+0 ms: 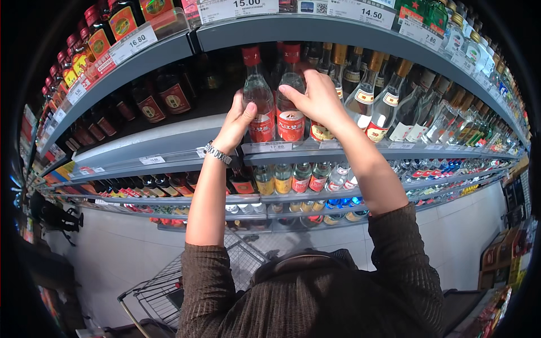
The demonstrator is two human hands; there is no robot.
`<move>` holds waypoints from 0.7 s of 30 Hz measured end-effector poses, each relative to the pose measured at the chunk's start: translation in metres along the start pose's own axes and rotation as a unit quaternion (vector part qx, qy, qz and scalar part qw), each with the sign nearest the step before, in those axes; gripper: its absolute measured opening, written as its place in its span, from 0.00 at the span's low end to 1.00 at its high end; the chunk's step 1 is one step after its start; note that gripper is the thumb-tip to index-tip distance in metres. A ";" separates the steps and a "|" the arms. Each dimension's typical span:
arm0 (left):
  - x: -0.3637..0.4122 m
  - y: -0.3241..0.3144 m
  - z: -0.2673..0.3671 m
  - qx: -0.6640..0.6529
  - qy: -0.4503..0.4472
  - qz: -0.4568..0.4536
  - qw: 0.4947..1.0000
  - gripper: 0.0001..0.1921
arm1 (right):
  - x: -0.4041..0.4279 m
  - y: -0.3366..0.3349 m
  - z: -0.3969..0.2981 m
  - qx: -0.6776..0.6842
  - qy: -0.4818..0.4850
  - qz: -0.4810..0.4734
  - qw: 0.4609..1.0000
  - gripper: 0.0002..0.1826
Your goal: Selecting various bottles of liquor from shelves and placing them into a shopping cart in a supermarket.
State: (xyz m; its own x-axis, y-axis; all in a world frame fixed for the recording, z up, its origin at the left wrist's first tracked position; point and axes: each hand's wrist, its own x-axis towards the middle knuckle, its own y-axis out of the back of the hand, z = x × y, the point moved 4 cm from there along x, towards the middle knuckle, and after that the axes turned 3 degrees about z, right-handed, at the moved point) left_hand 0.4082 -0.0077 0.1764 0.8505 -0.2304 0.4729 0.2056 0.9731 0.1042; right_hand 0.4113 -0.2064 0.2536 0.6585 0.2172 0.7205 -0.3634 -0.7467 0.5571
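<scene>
Two clear glass liquor bottles with red caps and red labels stand side by side at the front of a shelf. My left hand (236,123), with a metal-band watch (218,153) at its wrist, holds the left bottle (261,124), thumb across its front. Around the upper body of the right bottle (290,123) is my right hand (318,95); its thumb lies over the glass, and its fingers are partly hidden behind. Just right of them is a bottle with a red and cream label (321,132), partly covered by my right forearm.
Gold-capped clear bottles (382,110) line the shelf to the right. Dark bottles with red labels (174,98) stand deeper at left. A grey shelf edge (296,28) overhangs my hands. Below are more bottle rows (301,179). A wire shopping cart (162,279) stands by my left side.
</scene>
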 end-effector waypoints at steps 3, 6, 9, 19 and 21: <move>-0.001 -0.004 0.004 0.032 -0.002 0.007 0.999 0.36 | 0.000 -0.001 0.001 -0.018 0.000 -0.017 1.000 0.27; -0.001 -0.003 0.002 0.044 0.003 0.007 0.999 0.37 | 0.001 -0.002 0.003 0.004 0.018 -0.008 1.000 0.28; -0.003 -0.002 0.003 0.053 -0.004 0.009 0.999 0.37 | 0.001 -0.003 0.002 -0.008 0.013 -0.021 1.000 0.28; -0.006 -0.006 0.008 0.056 -0.009 0.028 0.998 0.35 | 0.000 -0.001 -0.001 -0.001 0.035 -0.020 0.999 0.28; -0.005 -0.005 0.007 0.071 -0.021 0.031 0.997 0.35 | 0.000 -0.001 -0.001 0.006 0.033 -0.017 0.999 0.29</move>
State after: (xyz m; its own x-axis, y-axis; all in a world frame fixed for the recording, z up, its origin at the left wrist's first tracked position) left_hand 0.3995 -0.0112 0.1796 0.8377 -0.1724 0.5183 0.0804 0.9774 0.1953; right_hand 0.4109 -0.2055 0.2530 0.6256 0.2840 0.7266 -0.3328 -0.7452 0.5778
